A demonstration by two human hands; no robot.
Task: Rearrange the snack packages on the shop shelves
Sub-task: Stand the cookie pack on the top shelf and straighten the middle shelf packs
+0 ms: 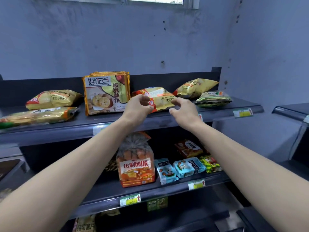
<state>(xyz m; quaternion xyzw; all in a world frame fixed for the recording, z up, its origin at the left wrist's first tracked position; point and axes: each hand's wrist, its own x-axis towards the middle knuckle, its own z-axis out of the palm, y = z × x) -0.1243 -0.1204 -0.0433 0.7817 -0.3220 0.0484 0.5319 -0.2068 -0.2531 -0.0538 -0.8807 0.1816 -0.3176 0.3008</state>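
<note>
- Shop shelves (167, 122) are seen against a blue wall.
- At twelve o'clock, a chip bag (160, 97) is pinched by the left hand (138, 106); the right hand (182, 108) is held loosely curled, empty.
- Other packets lie scattered; much sorting appears left.

Both hands on top shelf (167, 122): left hand (137, 106) pinching yellow chip bag (160, 99), right hand (184, 109) loosely curled beside it.

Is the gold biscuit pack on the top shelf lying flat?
No. The biscuit pack stands upright on the top shelf, left of the chip bag that the left hand pinches.
</note>
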